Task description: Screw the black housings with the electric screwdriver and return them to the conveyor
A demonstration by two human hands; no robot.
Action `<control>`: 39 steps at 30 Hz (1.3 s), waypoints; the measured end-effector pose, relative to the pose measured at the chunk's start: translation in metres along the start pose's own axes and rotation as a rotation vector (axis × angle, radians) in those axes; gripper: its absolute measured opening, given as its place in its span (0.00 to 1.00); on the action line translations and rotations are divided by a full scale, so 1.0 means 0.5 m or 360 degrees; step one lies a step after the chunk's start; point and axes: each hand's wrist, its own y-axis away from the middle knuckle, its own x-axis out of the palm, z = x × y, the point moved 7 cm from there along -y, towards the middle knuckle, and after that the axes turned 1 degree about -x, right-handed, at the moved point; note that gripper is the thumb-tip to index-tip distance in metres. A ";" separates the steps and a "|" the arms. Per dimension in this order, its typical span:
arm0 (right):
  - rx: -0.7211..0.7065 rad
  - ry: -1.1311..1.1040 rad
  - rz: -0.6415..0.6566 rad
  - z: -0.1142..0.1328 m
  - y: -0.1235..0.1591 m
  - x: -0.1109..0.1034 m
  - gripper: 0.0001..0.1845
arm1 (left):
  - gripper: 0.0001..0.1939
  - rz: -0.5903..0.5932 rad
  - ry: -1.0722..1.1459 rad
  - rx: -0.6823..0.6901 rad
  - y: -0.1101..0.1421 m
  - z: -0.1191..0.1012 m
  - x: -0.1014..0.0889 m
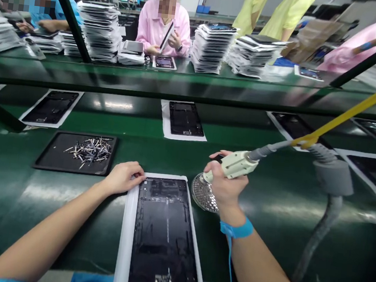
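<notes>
Tablet shell (pixel 164 233) overhangs belt (pixel 15 194) edge.

Screw tray (pixel 53 155) left of tablet (pixel 164 233)

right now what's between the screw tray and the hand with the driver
In the head view, the left hand resting on the tablet's white tray, otherwise bare green belt.

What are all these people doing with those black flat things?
A person at a green belt steadies a white tray holding an opened black tablet with the left hand. The right hand grips a cream power screwdriver over a round perforated dish. A black tray of screws lies to the left. More tablets sit farther along, and people across the table handle others beside tall stacks.
</notes>
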 end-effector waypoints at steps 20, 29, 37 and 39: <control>0.0013 -0.0169 -0.0038 0.047 0.011 0.019 0.12 | 0.08 0.0074 0.0070 -0.0011 -0.007 0.003 0.000; 0.0232 -0.0429 0.0617 0.069 0.137 0.261 0.16 | 0.10 0.0126 0.0154 0.0028 -0.014 0.003 0.008; 0.0206 -0.0391 0.0692 0.027 0.159 0.306 0.18 | 0.10 0.0124 0.0056 -0.0033 -0.018 0.005 0.015; 0.0197 -0.0385 0.0699 0.023 0.162 0.307 0.18 | 0.10 0.0118 0.0044 -0.0035 -0.018 0.005 0.014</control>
